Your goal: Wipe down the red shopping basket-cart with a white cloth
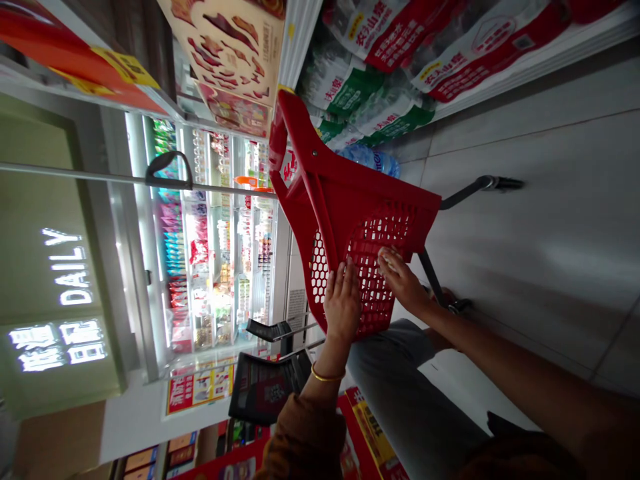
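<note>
The view lies on its side, with the floor to the right of the picture. A red plastic shopping cart [370, 180] with mesh walls, dark legs and wheels stands in the middle. My left hand [343, 300], with a gold bangle at the wrist, lies against the mesh side with its fingers stretched out. Close by, my right hand [403, 280] touches the mesh near the cart's bottom edge, its fingers extended. Neither hand visibly holds anything. The cart's inside is mostly hidden.
Packs of bottled water [380, 100] fill a low shelf beside the cart. A lit fridge display [215, 247] holds rows of packaged goods. Black chair-like parts [270, 387] stand close to my left arm. A jeans-clad leg [415, 387] is beneath my arms. Tiled floor [550, 220] extends beyond the wheels.
</note>
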Demonstrator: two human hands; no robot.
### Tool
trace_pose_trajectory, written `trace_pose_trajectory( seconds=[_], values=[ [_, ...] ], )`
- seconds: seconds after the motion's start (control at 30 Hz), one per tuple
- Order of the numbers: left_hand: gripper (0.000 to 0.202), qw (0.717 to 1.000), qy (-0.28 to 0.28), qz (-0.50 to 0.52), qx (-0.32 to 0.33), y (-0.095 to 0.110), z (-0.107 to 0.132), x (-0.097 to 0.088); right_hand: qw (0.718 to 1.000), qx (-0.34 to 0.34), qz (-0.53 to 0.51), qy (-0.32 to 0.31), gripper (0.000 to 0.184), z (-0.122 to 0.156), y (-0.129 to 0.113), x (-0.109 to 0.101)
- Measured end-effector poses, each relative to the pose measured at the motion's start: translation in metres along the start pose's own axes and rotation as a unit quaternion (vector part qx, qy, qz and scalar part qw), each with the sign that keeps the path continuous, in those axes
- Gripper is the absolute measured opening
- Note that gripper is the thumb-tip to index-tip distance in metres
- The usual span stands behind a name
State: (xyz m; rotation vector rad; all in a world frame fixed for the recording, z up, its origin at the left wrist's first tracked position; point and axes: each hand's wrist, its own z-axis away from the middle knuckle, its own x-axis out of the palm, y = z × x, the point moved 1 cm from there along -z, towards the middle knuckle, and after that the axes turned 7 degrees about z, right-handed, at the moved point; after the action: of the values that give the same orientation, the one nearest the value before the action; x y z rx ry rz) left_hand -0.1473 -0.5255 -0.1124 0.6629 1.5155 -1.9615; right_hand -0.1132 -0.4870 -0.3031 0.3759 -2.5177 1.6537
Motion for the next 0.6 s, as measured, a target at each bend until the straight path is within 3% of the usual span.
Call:
trace_pose_trajectory(
  seconds=[0.13, 0.43, 0.6],
  values=[
    [0.049, 1.0, 0.01, 0.005, 0.003, -0.001, 0.0, 0.001, 1.0, -0.018, 0.006, 0.019, 0.051, -0.004, -0.01, 0.003],
    [0.051, 0.999, 0.039, 0.013, -0.019, -0.006, 0.0, -0.001, 0.996, -0.072, -0.048, -0.016, 0.054, -0.041, -0.063, 0.01],
    [0.05, 0.998, 0.052, 0.015, -0.015, -0.009, 0.001, 0.001, 0.995, -0.087, -0.032, -0.025, 0.054, -0.05, -0.066, 0.014]
  ],
)
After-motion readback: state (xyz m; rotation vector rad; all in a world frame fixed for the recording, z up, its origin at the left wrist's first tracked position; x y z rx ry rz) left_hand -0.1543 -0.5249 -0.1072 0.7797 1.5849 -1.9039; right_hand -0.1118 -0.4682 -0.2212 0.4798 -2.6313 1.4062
